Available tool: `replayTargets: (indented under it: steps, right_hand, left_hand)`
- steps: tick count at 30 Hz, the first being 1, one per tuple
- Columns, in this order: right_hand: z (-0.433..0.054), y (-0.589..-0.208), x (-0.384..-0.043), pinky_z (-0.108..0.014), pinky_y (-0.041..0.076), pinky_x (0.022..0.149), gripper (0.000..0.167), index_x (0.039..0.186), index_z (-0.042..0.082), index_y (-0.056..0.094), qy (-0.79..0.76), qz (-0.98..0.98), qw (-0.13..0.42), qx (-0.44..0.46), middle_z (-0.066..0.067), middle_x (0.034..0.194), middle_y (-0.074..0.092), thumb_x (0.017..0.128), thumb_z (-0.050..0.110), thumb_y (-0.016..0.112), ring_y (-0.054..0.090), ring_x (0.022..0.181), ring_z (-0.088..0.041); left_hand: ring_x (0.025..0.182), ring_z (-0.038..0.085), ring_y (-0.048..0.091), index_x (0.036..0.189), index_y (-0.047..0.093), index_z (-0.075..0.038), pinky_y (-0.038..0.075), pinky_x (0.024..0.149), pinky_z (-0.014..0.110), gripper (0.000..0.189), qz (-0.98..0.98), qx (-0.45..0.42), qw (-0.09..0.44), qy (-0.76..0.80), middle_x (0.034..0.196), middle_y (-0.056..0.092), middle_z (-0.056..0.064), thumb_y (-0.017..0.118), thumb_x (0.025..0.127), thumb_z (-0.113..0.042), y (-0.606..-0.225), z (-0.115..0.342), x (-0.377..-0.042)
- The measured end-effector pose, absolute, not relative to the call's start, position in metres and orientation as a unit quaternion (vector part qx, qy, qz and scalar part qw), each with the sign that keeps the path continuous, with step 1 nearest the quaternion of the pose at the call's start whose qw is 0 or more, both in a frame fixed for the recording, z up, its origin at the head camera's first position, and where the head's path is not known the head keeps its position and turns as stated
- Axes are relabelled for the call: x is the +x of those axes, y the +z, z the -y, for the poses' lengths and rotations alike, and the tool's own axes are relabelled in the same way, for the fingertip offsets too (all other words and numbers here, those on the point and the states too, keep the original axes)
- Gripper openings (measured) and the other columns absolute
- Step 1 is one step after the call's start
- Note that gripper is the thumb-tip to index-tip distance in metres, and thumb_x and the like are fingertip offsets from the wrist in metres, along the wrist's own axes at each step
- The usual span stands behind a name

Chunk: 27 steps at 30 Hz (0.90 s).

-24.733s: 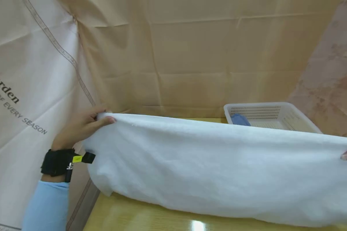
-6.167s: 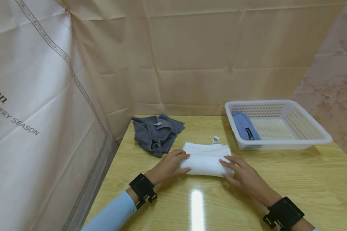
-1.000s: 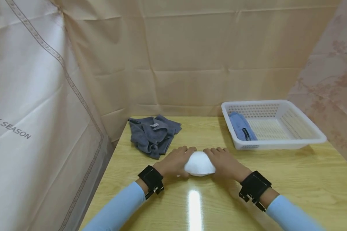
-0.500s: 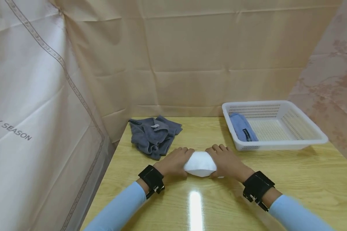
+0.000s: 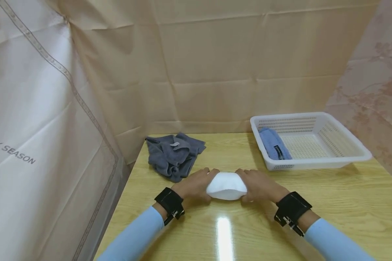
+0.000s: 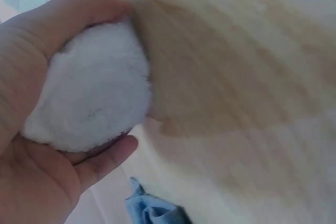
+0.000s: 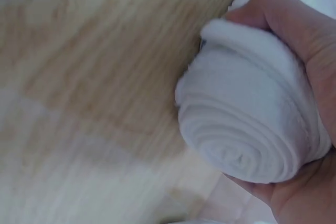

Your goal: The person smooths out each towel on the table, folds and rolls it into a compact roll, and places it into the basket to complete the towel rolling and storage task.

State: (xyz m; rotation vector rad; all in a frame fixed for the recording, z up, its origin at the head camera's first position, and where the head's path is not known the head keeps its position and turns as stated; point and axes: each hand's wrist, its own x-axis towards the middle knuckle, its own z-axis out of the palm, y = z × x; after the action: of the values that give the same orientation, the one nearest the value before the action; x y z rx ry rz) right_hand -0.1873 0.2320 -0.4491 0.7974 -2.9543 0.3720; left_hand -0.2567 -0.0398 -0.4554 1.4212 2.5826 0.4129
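A white towel (image 5: 227, 186), rolled into a thick bundle, sits between both hands in the middle of the table. My left hand (image 5: 196, 185) grips its left end; in the left wrist view the thumb lies on one side of the rolled towel (image 6: 97, 90) and fingers curl round the other. At the opposite end my right hand (image 5: 259, 186) grips it too. The right wrist view shows the spiral layers of the towel's end (image 7: 236, 145), with thumb and fingers wrapped about it. The palm sides of both hands are hidden in the head view.
Behind the left hand lies a crumpled dark grey cloth (image 5: 174, 156). A white plastic basket (image 5: 317, 163) stands at the back right, with a folded blue cloth (image 5: 274, 143) along its left side. Hanging fabric (image 5: 199, 65) borders the wooden table (image 5: 346, 210) at the back.
Earlier the white towel was spread out and held up, then folded flat; now it is a tight roll. Over the last second the hands have moved slightly apart, still gripping it.
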Motion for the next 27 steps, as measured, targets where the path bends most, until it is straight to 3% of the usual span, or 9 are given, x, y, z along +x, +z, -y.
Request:
replayTargets:
  steps: [6, 12, 20, 24, 27]
  right_hand:
    - [-0.234, -0.448, -0.191, -0.038, 0.053, 0.068, 0.084, 0.117, 0.010, 0.057, 0.114, 0.960, 0.024, 0.256, 0.001, 0.092, 0.064, 0.056, 0.050, 0.099, 0.062, 0.078, -0.017]
    - [-0.232, -0.452, -0.189, -0.037, 0.053, 0.064, 0.077, 0.116, 0.009, 0.056, 0.108, 0.958, 0.041, 0.262, 0.000, 0.085, 0.066, 0.058, 0.037, 0.098, 0.064, 0.073, -0.017]
    - [-0.232, -0.454, -0.186, -0.040, 0.055, 0.068, 0.079, 0.118, 0.010, 0.056, 0.113, 0.957, 0.064, 0.260, -0.001, 0.089, 0.069, 0.058, 0.035, 0.098, 0.067, 0.077, -0.019]
    - [-0.231, -0.454, -0.186, -0.041, 0.056, 0.069, 0.078, 0.119, 0.008, 0.056, 0.111, 0.953, 0.090, 0.267, -0.002, 0.091, 0.069, 0.058, 0.033, 0.098, 0.067, 0.078, -0.020]
    - [-0.233, -0.445, -0.188, -0.043, 0.056, 0.067, 0.078, 0.120, 0.005, 0.057, 0.100, 0.949, 0.127, 0.270, -0.006, 0.091, 0.069, 0.058, 0.031, 0.098, 0.068, 0.078, -0.023]
  left_hand:
    - [0.093, 0.011, 0.058, 0.140, 0.050, -0.017, 0.052, 0.081, 0.027, 0.083, -0.866, 0.477, 0.063, 0.137, 0.107, 0.061, 0.000, 0.093, 0.071, -0.035, -0.456, 0.038, -0.258]
    - [0.094, 0.012, 0.057, 0.143, 0.048, -0.017, 0.051, 0.081, 0.028, 0.089, -0.866, 0.472, 0.069, 0.151, 0.110, 0.060, 0.002, 0.093, 0.067, -0.029, -0.460, 0.040, -0.256]
    - [0.098, 0.016, 0.058, 0.151, 0.041, -0.025, 0.053, 0.082, 0.033, 0.096, -0.869, 0.453, 0.078, 0.181, 0.121, 0.053, 0.004, 0.091, 0.069, -0.022, -0.459, 0.047, -0.254]
    - [0.101, 0.017, 0.058, 0.151, 0.040, -0.025, 0.054, 0.085, 0.034, 0.096, -0.862, 0.465, 0.056, 0.194, 0.123, 0.052, 0.006, 0.091, 0.070, -0.022, -0.460, 0.050, -0.255]
    - [0.105, 0.020, 0.059, 0.152, 0.039, -0.023, 0.055, 0.087, 0.036, 0.095, -0.851, 0.483, 0.007, 0.205, 0.126, 0.052, 0.009, 0.093, 0.073, -0.024, -0.454, 0.049, -0.259]
